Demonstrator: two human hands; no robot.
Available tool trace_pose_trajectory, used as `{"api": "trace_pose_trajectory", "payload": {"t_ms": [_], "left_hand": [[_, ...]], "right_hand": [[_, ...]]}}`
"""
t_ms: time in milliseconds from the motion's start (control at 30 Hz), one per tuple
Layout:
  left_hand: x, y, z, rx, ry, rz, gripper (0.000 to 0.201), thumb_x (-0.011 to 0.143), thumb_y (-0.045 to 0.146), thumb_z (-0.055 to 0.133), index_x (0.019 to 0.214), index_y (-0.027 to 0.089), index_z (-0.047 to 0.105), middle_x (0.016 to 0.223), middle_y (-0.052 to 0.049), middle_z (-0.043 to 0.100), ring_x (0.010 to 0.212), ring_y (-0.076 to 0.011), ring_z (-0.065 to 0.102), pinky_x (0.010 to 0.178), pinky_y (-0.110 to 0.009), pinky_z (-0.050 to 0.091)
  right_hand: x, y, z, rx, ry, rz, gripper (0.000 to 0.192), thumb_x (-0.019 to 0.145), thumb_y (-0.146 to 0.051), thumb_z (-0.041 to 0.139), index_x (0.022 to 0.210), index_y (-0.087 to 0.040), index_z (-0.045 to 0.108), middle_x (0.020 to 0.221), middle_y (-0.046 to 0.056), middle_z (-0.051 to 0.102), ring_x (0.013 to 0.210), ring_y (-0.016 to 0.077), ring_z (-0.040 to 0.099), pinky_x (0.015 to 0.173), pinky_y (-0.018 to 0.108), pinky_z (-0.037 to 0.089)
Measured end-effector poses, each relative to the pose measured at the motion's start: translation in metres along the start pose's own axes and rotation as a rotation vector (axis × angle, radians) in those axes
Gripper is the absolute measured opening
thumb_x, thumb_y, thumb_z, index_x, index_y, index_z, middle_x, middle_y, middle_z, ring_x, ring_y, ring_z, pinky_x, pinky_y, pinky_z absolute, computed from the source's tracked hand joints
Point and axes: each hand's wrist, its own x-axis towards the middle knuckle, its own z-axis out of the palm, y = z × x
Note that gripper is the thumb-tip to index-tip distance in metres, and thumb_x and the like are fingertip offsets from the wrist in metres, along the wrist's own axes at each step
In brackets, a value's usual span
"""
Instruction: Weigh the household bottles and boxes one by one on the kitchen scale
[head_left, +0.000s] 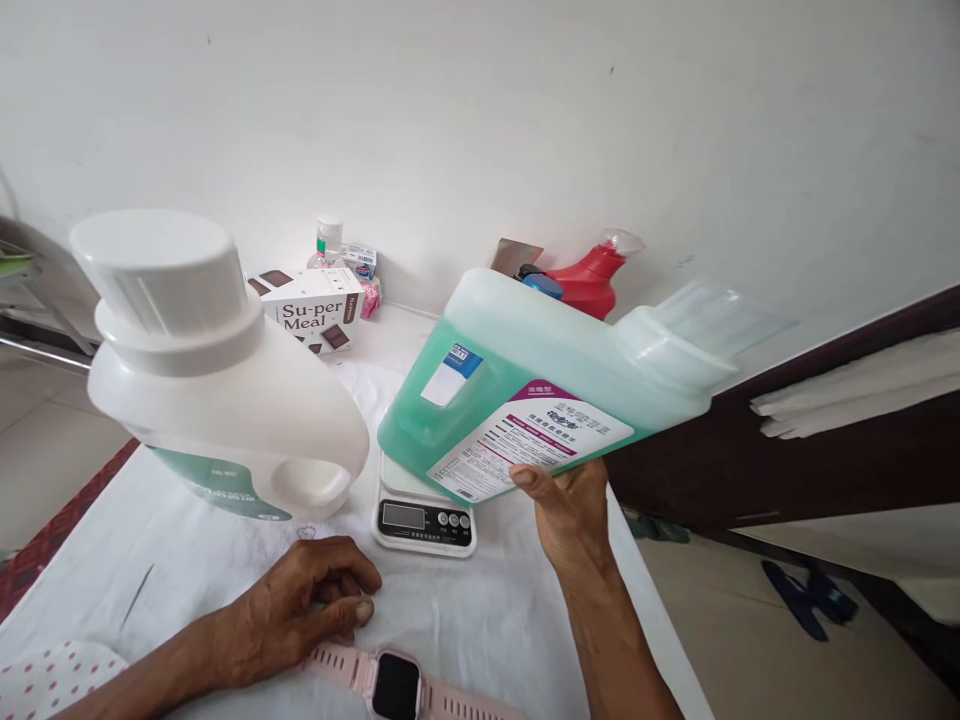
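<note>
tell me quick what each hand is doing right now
Left hand: loosely curled, resting on the white cloth, holding nothing.
Right hand: gripping the green detergent jug, tilted over the scale.

A table covered with a white cloth (465, 620) carries everything. Just beyond the left hand's fingers (352, 600) sits a small digital kitchen scale (424, 515); a white detergent jug (225, 400) stands to their far left. A pink smartwatch (397, 685) lies just below them. A Su-per Meal box (315, 312) rests well beyond, near the wall.
</note>
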Motion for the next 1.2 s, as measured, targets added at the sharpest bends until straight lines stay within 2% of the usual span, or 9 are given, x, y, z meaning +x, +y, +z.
{"api": "trace_pose_trajectory", "payload": {"t_ms": [100, 267, 367, 567, 767, 867, 1000, 1100, 1200], "left_hand": [[-0.001, 0.000, 0.001, 0.016, 0.028, -0.013, 0.032, 0.098, 0.049, 0.065, 0.109, 0.020, 0.069, 0.091, -0.003, 0.066, 0.077, -0.0139, 0.063, 0.073, -0.026, 0.056], [0.000, 0.001, 0.003, -0.045, 0.056, -0.036, 0.036, 0.096, 0.053, 0.067, 0.109, 0.020, 0.070, 0.089, -0.003, 0.066, 0.075, -0.0139, 0.063, 0.072, -0.025, 0.055], [0.000, -0.002, 0.003, -0.061, 0.042, -0.050, 0.038, 0.096, 0.056, 0.067, 0.109, 0.020, 0.070, 0.088, -0.003, 0.066, 0.076, -0.0149, 0.065, 0.071, -0.025, 0.054], [-0.002, -0.011, -0.001, 0.025, 0.053, -0.017, 0.036, 0.097, 0.053, 0.065, 0.115, 0.023, 0.071, 0.097, -0.006, 0.067, 0.092, -0.0184, 0.063, 0.078, -0.026, 0.056], [0.000, -0.003, -0.003, 0.106, 0.024, 0.023, 0.030, 0.099, 0.047, 0.063, 0.110, 0.021, 0.071, 0.095, -0.005, 0.067, 0.087, -0.0170, 0.061, 0.075, -0.026, 0.052], [0.001, 0.002, -0.002, 0.105, 0.028, 0.035, 0.028, 0.098, 0.046, 0.063, 0.109, 0.021, 0.070, 0.091, -0.003, 0.066, 0.078, -0.0148, 0.059, 0.077, -0.028, 0.052], [0.001, 0.006, 0.000, 0.059, 0.017, 0.004, 0.027, 0.099, 0.046, 0.063, 0.108, 0.021, 0.068, 0.084, -0.001, 0.064, 0.073, -0.0135, 0.058, 0.078, -0.029, 0.053], [0.001, 0.003, 0.001, 0.039, 0.033, -0.004, 0.030, 0.099, 0.048, 0.063, 0.110, 0.021, 0.068, 0.091, -0.002, 0.065, 0.076, -0.0142, 0.061, 0.076, -0.027, 0.054], [0.001, -0.002, 0.001, 0.033, 0.044, -0.015, 0.032, 0.098, 0.050, 0.063, 0.111, 0.022, 0.069, 0.095, -0.004, 0.066, 0.082, -0.0161, 0.063, 0.076, -0.027, 0.055]], "right_hand": [[0.007, 0.005, 0.005, -0.005, 0.037, 0.032, 0.056, 0.064, -0.037, 0.095, 0.114, -0.023, 0.071, 0.093, 0.006, 0.076, 0.095, 0.0306, 0.073, 0.081, 0.044, 0.062], [0.011, 0.008, 0.011, 0.021, 0.093, -0.047, 0.035, 0.069, -0.039, 0.090, 0.095, -0.022, 0.073, 0.090, 0.006, 0.075, 0.090, 0.0285, 0.073, 0.084, 0.046, 0.061], [0.015, 0.007, 0.018, 0.028, 0.144, -0.081, 0.034, 0.070, -0.038, 0.089, 0.096, -0.022, 0.072, 0.090, 0.005, 0.074, 0.090, 0.0281, 0.072, 0.086, 0.047, 0.061], [0.026, 0.000, 0.017, 0.083, 0.323, -0.065, 0.047, 0.069, -0.034, 0.089, 0.111, -0.021, 0.072, 0.101, 0.006, 0.074, 0.109, 0.0322, 0.071, 0.094, 0.052, 0.060], [0.033, -0.011, -0.020, 0.027, 0.542, -0.194, 0.054, 0.063, -0.029, 0.091, 0.114, -0.019, 0.074, 0.116, 0.006, 0.073, 0.118, 0.0318, 0.068, 0.108, 0.054, 0.055], [0.032, -0.002, -0.042, -0.071, 0.643, -0.169, 0.063, 0.056, -0.029, 0.096, 0.114, -0.014, 0.076, 0.115, 0.011, 0.075, 0.114, 0.0363, 0.069, 0.100, 0.057, 0.059], [0.031, 0.029, -0.064, -0.136, 0.744, -0.142, 0.063, 0.051, -0.031, 0.098, 0.108, -0.012, 0.079, 0.113, 0.014, 0.077, 0.105, 0.0373, 0.071, 0.089, 0.055, 0.062], [0.038, 0.049, -0.080, -0.114, 0.737, -0.160, 0.055, 0.055, -0.033, 0.096, 0.104, -0.015, 0.078, 0.108, 0.011, 0.077, 0.106, 0.0347, 0.071, 0.092, 0.049, 0.060], [0.055, 0.054, -0.103, -0.062, 0.569, -0.087, 0.049, 0.055, -0.033, 0.094, 0.097, -0.019, 0.075, 0.103, 0.007, 0.076, 0.107, 0.0320, 0.070, 0.095, 0.046, 0.057]]}}
